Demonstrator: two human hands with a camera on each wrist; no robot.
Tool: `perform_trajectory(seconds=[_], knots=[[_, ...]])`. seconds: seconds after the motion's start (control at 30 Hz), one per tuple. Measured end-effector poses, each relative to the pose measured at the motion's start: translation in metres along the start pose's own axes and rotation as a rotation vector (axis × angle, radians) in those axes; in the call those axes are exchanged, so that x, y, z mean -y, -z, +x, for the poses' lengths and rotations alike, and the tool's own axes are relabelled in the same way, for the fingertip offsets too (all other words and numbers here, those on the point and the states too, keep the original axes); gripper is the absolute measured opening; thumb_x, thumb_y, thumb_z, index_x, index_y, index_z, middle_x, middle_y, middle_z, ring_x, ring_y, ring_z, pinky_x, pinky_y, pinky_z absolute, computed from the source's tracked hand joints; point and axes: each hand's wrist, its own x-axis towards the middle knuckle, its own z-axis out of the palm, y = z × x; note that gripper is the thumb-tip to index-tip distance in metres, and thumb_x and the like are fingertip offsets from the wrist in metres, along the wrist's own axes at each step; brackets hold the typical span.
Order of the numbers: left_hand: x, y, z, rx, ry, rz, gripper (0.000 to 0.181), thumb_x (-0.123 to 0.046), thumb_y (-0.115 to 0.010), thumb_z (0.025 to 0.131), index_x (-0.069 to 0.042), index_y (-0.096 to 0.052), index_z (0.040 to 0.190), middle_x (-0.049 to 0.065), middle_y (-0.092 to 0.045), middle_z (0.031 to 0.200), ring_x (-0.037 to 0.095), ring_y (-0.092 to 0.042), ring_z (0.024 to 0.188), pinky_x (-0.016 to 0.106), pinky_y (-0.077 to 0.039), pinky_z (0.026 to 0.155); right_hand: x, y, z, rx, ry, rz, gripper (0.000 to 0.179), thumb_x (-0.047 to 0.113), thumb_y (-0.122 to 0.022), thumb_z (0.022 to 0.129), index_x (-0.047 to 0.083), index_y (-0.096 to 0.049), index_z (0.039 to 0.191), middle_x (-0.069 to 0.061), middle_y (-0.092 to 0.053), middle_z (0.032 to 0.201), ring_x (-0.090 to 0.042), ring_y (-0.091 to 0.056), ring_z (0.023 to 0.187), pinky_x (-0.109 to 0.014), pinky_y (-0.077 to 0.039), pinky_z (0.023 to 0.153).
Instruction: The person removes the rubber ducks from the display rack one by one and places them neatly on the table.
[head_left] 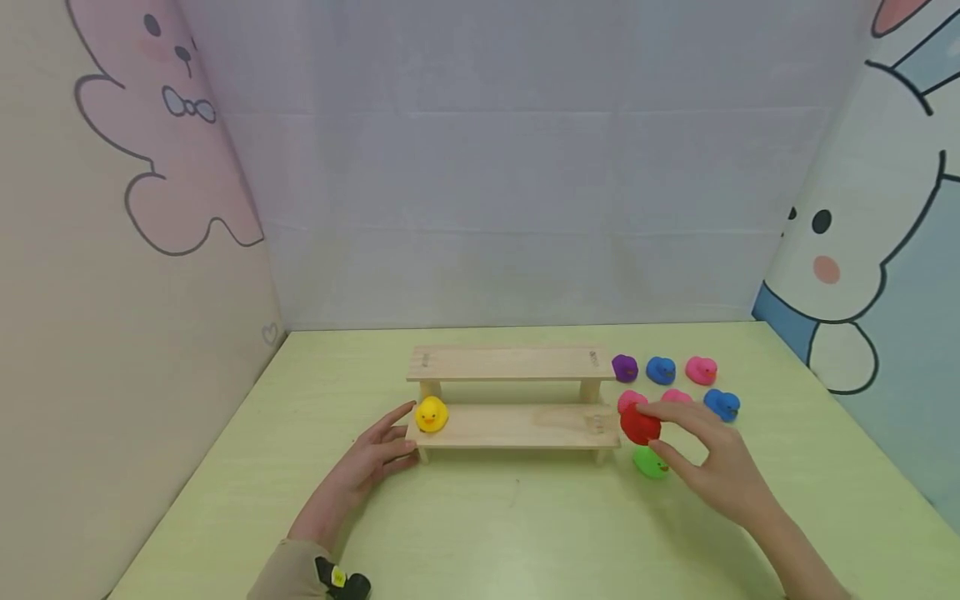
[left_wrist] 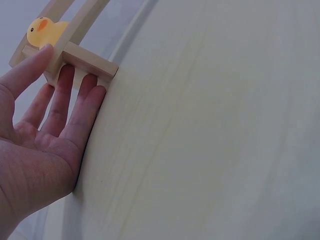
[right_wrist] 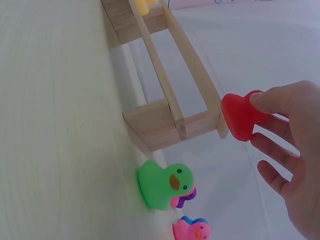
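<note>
My right hand [head_left: 716, 467] pinches a red rubber duck [head_left: 640, 425] between thumb and fingers, just off the right end of a two-step wooden shelf [head_left: 510, 427]. In the right wrist view the red duck [right_wrist: 239, 116] is held above the level of the tabletop ducks. A yellow rubber duck [head_left: 431, 415] sits at the left end of the lower step, facing front. Beside that end lies my left hand [head_left: 371, 457], its lightly bent fingers [left_wrist: 62, 100] touching the shelf's end support. Below the red duck stands a green duck [head_left: 649, 463] on the table.
Right of the shelf, a purple duck [head_left: 625, 368], blue duck [head_left: 661, 371] and pink duck [head_left: 701, 371] form a back row. Nearer are two more pink ones, partly hidden, and another blue duck [head_left: 722, 405]. A white backdrop [head_left: 525, 208] closes off the table's rear.
</note>
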Motion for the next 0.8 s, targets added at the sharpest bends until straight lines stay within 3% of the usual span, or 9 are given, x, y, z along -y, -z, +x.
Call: perform_trajectory(seconds=[0.23, 0.37, 0.53, 0.63, 0.8], knots=[[0.001, -0.001, -0.001, -0.011, -0.008, 0.011, 0.064, -0.014, -0.065, 0.083, -0.029, -0.036, 0.138, 0.016, -0.047, 0.127, 0.027, -0.056, 0.106, 0.038, -0.047, 0.091, -0.02, 0.016, -0.015, -0.002, -0.048, -0.118, 0.063, -0.002, -0.079, 0.063, 0.02, -0.059, 0.119, 0.006, -0.061, 0.111, 0.005, -0.047, 0.103, 0.001, -0.032, 0.087], [0.001, -0.001, -0.001, -0.008, -0.008, 0.004, 0.064, -0.013, -0.064, 0.083, -0.029, -0.036, 0.138, 0.016, -0.047, 0.128, 0.027, -0.056, 0.106, 0.039, -0.047, 0.091, -0.033, 0.022, -0.023, 0.014, -0.094, -0.166, 0.063, -0.002, -0.079, 0.064, 0.021, -0.059, 0.119, 0.007, -0.06, 0.109, 0.006, -0.047, 0.1, 0.001, -0.036, 0.08], [0.001, -0.001, -0.001, 0.003, -0.017, 0.005, 0.065, -0.013, -0.064, 0.083, -0.028, -0.035, 0.139, 0.016, -0.046, 0.128, 0.027, -0.056, 0.107, 0.038, -0.047, 0.091, -0.045, 0.026, -0.029, 0.062, -0.124, -0.225, 0.056, 0.002, -0.079, 0.064, 0.018, -0.062, 0.114, 0.004, -0.063, 0.104, -0.009, -0.053, 0.091, -0.017, -0.051, 0.068], [0.001, -0.001, 0.0, 0.003, -0.02, 0.006, 0.065, -0.014, -0.065, 0.083, -0.029, -0.034, 0.139, 0.016, -0.046, 0.128, 0.027, -0.056, 0.107, 0.038, -0.047, 0.091, -0.05, 0.029, -0.031, 0.096, -0.129, -0.25, 0.052, 0.003, -0.079, 0.064, 0.015, -0.063, 0.112, 0.002, -0.065, 0.099, -0.016, -0.057, 0.087, -0.029, -0.054, 0.065], [0.001, 0.0, 0.0, 0.002, -0.013, 0.007, 0.066, -0.015, -0.065, 0.082, -0.029, -0.034, 0.139, 0.016, -0.046, 0.128, 0.027, -0.056, 0.107, 0.038, -0.047, 0.091, -0.059, 0.032, -0.035, 0.15, -0.143, -0.264, 0.045, 0.004, -0.078, 0.065, 0.014, -0.064, 0.107, 0.001, -0.066, 0.092, -0.02, -0.06, 0.08, -0.029, -0.053, 0.062]])
